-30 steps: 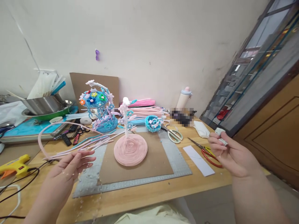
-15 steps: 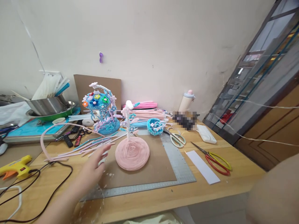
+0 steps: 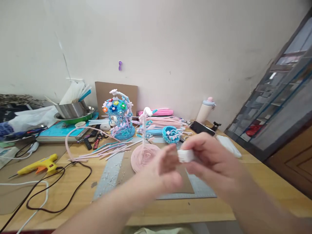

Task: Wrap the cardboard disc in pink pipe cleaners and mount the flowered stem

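My right hand point(image 3: 216, 162) is closed on a small white block point(image 3: 185, 156) with dark marks on its left end; its exact kind is unclear. Close to that end is my left hand point(image 3: 168, 172), smeared by motion, with the thumb apart from the fingers and nothing visible in between. Behind the left hand lies a round pink coiled base point(image 3: 146, 154), partly covered by it. From the base rises a white wrapped stem point(image 3: 143, 131) with a bent top and small pink and blue flowers.
Left stands a yellow glue gun point(image 3: 42, 164) with its black cord. Behind are a blue flowered pipe-cleaner piece point(image 3: 119, 113), pink pipe-cleaner bundles point(image 3: 161, 122), a blue fuzzy bowl point(image 3: 170, 134), a phone point(image 3: 201, 127) and a bottle point(image 3: 205, 110). Brown cardboard point(image 3: 186, 185) lies on a cutting mat.
My left hand has moved right, from beside the pink base to in front of it. My right hand has come into view holding the white block. The whole scene has shifted right in view.
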`<state>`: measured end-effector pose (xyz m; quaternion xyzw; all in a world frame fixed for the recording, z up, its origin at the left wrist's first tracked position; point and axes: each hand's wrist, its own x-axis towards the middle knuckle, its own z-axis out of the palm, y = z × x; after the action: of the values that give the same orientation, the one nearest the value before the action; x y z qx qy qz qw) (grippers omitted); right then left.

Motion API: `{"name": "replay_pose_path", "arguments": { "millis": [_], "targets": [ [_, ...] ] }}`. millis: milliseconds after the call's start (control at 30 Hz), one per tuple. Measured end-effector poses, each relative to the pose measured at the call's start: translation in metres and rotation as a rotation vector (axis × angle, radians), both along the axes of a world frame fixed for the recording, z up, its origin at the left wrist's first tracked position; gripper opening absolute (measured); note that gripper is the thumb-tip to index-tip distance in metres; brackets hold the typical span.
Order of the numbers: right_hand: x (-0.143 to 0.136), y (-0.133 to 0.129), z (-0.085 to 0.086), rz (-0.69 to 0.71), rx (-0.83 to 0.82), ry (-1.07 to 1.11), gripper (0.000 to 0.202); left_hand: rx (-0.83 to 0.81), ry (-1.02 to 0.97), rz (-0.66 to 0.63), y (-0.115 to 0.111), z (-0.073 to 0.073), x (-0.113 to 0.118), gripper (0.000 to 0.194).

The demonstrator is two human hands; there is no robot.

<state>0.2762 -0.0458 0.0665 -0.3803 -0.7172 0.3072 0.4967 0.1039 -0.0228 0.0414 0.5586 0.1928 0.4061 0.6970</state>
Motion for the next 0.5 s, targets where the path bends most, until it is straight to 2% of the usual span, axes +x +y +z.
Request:
{"name": "replay_pose_path", "arguments": {
  "millis": [33,100,167,233,300,333,400,467,500],
  "targets": [
    [-0.006,0.006,-0.005,-0.032,0.102,-0.098,0.011,-0.052,0.002,-0.137,-0.006,-0.005,0.008,0.069],
    [-0.006,0.019,-0.015,-0.155,0.242,-0.185,0.014,-0.245,0.037,-0.346,-0.017,-0.014,0.012,0.054],
    [0.008,0.034,-0.023,-0.327,0.275,-0.047,0.015,-0.396,0.171,-0.358,-0.025,-0.020,0.003,0.038],
    [0.030,0.047,-0.030,-0.493,0.262,0.265,0.022,-0.403,0.297,-0.211,-0.028,-0.022,-0.015,0.037],
    [0.050,0.056,-0.039,-0.549,0.187,0.577,0.032,-0.240,0.354,0.050,-0.026,-0.022,-0.034,0.040],
    [0.055,0.057,-0.045,-0.532,0.118,0.673,0.036,-0.111,0.343,0.203,-0.023,-0.022,-0.042,0.041],
    [0.052,0.051,-0.062,-0.458,-0.051,0.709,0.040,0.129,0.196,0.477,-0.015,-0.020,-0.053,0.039],
    [0.030,0.037,-0.084,-0.337,-0.268,0.637,0.039,0.195,-0.071,0.590,-0.006,-0.016,-0.058,0.034],
    [0.014,0.029,-0.095,-0.196,-0.495,0.610,0.039,0.154,-0.204,0.576,-0.001,-0.013,-0.058,0.032]
  ]
}}
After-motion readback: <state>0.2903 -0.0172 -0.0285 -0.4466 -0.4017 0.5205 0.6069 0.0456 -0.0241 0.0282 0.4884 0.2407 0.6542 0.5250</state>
